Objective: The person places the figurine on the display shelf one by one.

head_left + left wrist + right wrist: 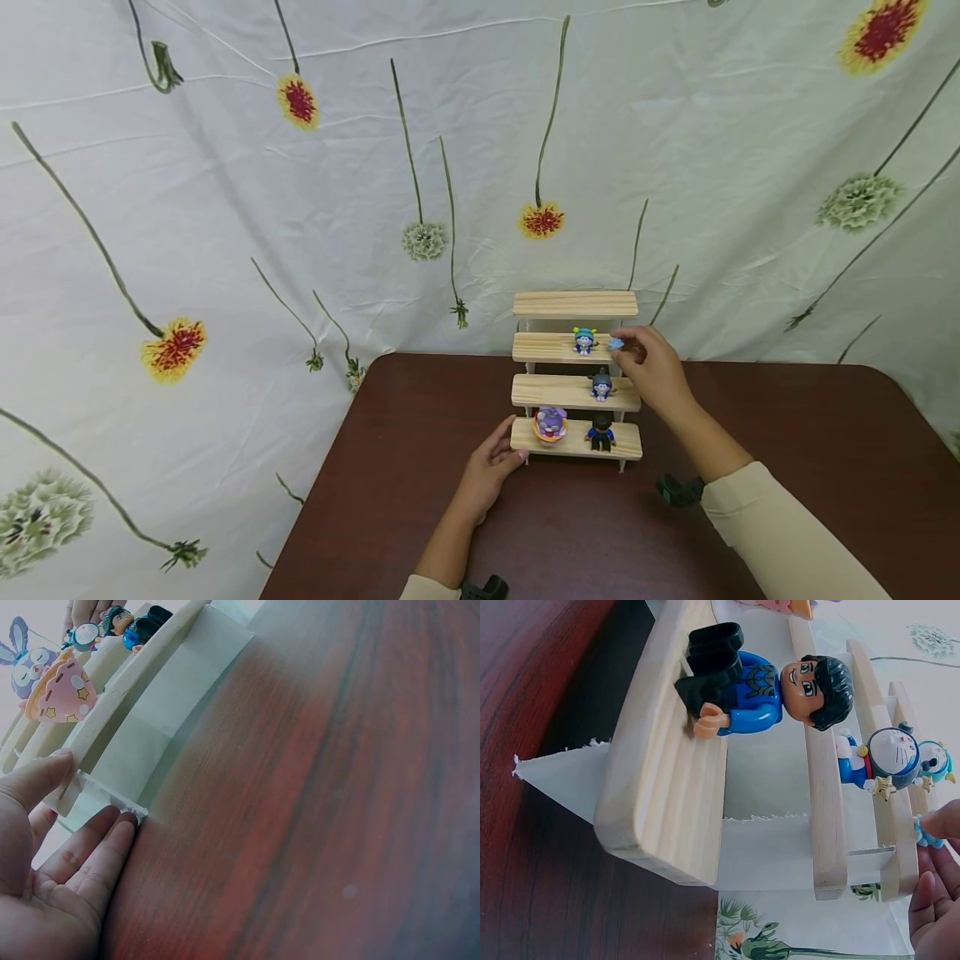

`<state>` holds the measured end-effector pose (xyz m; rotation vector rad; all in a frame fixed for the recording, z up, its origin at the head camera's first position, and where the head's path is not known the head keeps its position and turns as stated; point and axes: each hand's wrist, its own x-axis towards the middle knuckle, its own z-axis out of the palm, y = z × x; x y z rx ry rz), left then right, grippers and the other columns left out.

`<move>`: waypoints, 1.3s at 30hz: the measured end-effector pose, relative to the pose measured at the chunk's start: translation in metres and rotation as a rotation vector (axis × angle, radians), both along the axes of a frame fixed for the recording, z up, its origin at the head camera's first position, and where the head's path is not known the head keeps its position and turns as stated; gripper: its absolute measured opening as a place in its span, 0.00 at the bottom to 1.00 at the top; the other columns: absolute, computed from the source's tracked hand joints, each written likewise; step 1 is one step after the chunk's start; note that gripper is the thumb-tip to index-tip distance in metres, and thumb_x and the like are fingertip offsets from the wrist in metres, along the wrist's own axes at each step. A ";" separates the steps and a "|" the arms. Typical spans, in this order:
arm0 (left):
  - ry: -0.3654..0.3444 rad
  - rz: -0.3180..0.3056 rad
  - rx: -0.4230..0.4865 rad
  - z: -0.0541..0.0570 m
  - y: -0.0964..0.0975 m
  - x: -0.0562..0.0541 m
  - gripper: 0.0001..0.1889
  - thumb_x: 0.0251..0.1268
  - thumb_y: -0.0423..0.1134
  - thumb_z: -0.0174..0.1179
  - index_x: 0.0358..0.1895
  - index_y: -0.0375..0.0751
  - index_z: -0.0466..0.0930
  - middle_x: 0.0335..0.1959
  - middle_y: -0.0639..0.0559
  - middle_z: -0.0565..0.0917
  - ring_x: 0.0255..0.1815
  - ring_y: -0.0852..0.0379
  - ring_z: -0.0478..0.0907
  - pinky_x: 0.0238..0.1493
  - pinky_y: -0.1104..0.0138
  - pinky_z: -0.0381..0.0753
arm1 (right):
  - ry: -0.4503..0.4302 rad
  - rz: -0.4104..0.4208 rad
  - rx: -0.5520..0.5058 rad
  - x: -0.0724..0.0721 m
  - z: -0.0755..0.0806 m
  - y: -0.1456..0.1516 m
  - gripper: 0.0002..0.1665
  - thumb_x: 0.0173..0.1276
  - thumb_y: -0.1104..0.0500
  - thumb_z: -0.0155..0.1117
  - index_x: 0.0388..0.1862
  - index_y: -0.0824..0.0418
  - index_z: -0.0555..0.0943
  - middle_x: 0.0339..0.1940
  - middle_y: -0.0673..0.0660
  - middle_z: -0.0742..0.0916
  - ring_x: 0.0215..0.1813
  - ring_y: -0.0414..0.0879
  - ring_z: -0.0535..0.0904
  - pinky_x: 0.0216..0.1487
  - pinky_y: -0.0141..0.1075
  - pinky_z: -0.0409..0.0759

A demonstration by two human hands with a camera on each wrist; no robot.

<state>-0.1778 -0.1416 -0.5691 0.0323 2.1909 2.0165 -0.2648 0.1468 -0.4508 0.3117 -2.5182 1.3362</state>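
A four-tier wooden display stand (576, 392) with pale supports stands on the table. At the right end of the second board from the top, my right hand (654, 367) pinches a small light-blue toy (616, 343) between thumb and fingers; the fingers partly hide it. Beside it sits a Doraemon-like figurine (584, 341) in a teal hat. One tier lower is a similar figurine in a dark hat (602, 386). The bottom board bears a purple rabbit figurine (551, 424) and a black-haired toy man (601, 434). My left hand (483, 473) grips that board's left end, thumb (46, 774) against its edge.
The stand's top board (576, 305) carries nothing. Dark brown table (390, 442) surface extends to both sides and in front. Behind the table hangs a pale cloth (360, 167) printed with flowers.
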 end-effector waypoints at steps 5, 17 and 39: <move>0.000 -0.003 -0.004 0.001 0.000 0.001 0.37 0.69 0.44 0.66 0.79 0.56 0.61 0.60 0.40 0.83 0.55 0.52 0.84 0.59 0.64 0.79 | -0.005 0.008 -0.001 0.000 0.001 0.000 0.18 0.74 0.62 0.63 0.61 0.64 0.79 0.53 0.61 0.81 0.49 0.54 0.82 0.41 0.24 0.76; 0.007 -0.007 0.004 0.001 0.000 0.000 0.37 0.69 0.44 0.66 0.79 0.55 0.61 0.60 0.40 0.83 0.55 0.52 0.84 0.57 0.67 0.80 | -0.015 0.001 -0.008 0.000 0.001 0.001 0.19 0.74 0.61 0.64 0.61 0.63 0.79 0.54 0.61 0.81 0.50 0.53 0.82 0.41 0.26 0.76; 0.006 -0.007 -0.005 0.001 0.000 0.000 0.37 0.69 0.45 0.66 0.79 0.56 0.61 0.60 0.40 0.83 0.54 0.54 0.84 0.59 0.64 0.79 | -0.004 -0.026 -0.060 0.005 -0.002 0.008 0.22 0.73 0.60 0.65 0.63 0.64 0.77 0.55 0.61 0.80 0.56 0.54 0.80 0.49 0.25 0.76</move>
